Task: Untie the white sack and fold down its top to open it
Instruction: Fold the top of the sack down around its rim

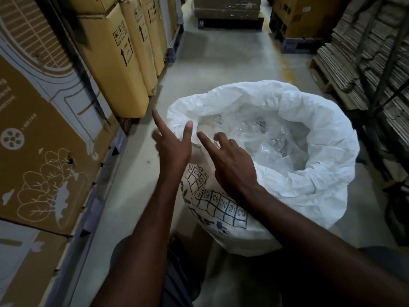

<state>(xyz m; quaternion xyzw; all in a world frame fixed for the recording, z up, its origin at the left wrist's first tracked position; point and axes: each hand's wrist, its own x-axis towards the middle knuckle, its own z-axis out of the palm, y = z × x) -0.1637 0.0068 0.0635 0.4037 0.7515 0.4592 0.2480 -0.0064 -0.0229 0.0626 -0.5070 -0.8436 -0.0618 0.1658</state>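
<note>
The white sack [321, 151] stands on the floor with its mouth wide and its top rolled down into a thick rim. Clear plastic bags [272, 140] fill the inside. Blue printed grid boxes mark its near side. My left hand [172, 145] hovers at the sack's left rim, fingers spread, holding nothing. My right hand [230, 162] is over the near rim, index finger stretched out, also holding nothing. No tie or string is visible.
Tall cardboard boxes [115, 63] line the left side on pallets. Stacked flat cardboard [365, 63] and a rack stand on the right. More boxes on a pallet [228, 12] sit at the aisle's far end. The concrete floor [221, 58] runs between them.
</note>
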